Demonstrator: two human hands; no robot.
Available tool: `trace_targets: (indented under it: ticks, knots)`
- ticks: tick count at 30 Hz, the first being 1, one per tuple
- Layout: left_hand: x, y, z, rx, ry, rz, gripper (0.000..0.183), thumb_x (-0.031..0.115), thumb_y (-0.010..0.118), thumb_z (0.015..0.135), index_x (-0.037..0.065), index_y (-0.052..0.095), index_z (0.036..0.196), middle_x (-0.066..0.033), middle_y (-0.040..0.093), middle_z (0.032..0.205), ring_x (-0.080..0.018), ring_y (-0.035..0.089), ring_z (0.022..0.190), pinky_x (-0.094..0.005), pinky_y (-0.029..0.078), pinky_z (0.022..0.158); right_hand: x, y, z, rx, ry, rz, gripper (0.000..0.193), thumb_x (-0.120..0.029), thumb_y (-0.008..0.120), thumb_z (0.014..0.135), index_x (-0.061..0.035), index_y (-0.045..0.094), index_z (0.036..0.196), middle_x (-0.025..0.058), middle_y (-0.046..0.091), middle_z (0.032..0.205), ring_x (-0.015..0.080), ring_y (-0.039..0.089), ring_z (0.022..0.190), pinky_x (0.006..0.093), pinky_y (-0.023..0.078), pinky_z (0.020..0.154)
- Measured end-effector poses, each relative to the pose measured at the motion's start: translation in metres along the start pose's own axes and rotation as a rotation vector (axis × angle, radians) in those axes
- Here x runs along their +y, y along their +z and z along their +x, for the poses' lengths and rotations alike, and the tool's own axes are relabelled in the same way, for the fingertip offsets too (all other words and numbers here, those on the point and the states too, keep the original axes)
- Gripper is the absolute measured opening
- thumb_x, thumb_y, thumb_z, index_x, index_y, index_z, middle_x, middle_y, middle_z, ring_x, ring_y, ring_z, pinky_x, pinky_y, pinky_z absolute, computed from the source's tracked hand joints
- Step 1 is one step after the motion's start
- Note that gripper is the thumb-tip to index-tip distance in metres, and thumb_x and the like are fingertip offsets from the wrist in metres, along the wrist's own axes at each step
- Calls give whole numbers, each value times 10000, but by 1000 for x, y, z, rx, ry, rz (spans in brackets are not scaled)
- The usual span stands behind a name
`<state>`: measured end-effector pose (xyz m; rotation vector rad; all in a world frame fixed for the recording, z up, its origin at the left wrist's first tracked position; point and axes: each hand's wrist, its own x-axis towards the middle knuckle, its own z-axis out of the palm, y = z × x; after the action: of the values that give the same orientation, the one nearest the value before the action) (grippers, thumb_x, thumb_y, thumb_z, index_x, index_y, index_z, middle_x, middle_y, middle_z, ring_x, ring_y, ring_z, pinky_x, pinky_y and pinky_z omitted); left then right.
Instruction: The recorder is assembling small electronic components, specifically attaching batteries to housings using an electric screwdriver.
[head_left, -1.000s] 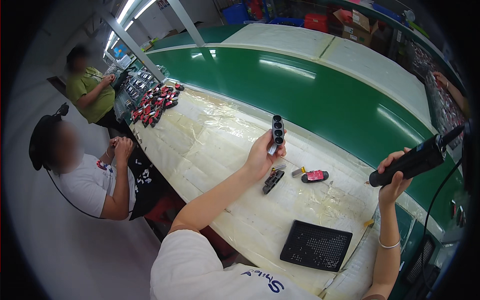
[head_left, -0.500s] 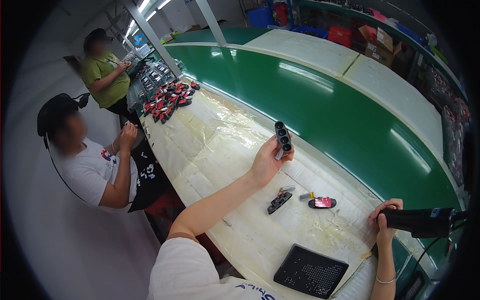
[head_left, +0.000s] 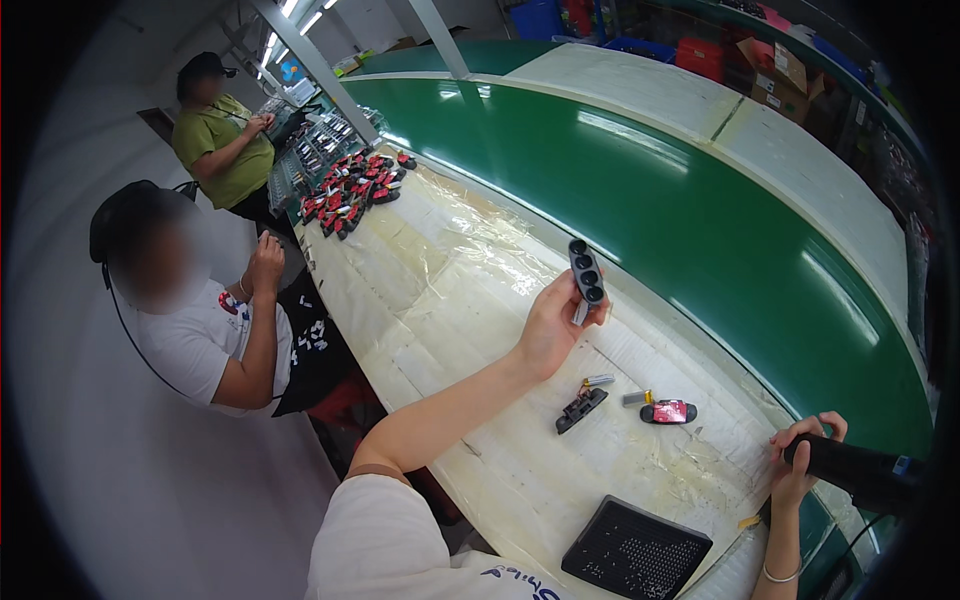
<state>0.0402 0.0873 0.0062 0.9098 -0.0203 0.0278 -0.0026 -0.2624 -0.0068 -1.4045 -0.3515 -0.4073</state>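
I see the left hand (head_left: 548, 330) grip pinching a black three-hole part (head_left: 586, 271); the right hand (head_left: 797, 462) is wrapped around a black power tool (head_left: 858, 474), above the plastic-covered counter (head_left: 440, 290).

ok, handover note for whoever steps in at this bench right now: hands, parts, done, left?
Left hand: holds up a black three-hole housing, clear of the bench.
Right hand: grips a black power tool at the bench's right end.
On the plastic-covered bench: black part, red-and-black piece, small metal bits, black mesh tray.
Done: housing picked up.
Left: tool not yet at the housing.
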Motion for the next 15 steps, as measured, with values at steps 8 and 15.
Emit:
trace_targets:
  ticks: [8, 15]
  knots:
    - [-10, 30, -24, -157, -306, -214, 602, 520, 259, 934, 57, 302, 1317, -178, 517, 1118, -231, 550, 930, -348, 434, 862, 1, -3, -3, 7, 7, -48, 474, -325, 611, 827, -74, 318, 1101, 61, 492, 674, 108, 442, 482, 251, 452, 573]
    - [-16, 29, -36, -605, -37, 819, 452, 206, 555, 861, 58, 424, 1268, -121, 583, 1002, -219, 564, 892, -313, 431, 838, 1, -4, -2, -29, -28, -144, 467, -340, 614, 823, -73, 340, 1092, 67, 493, 679, 111, 447, 511, 256, 449, 593]
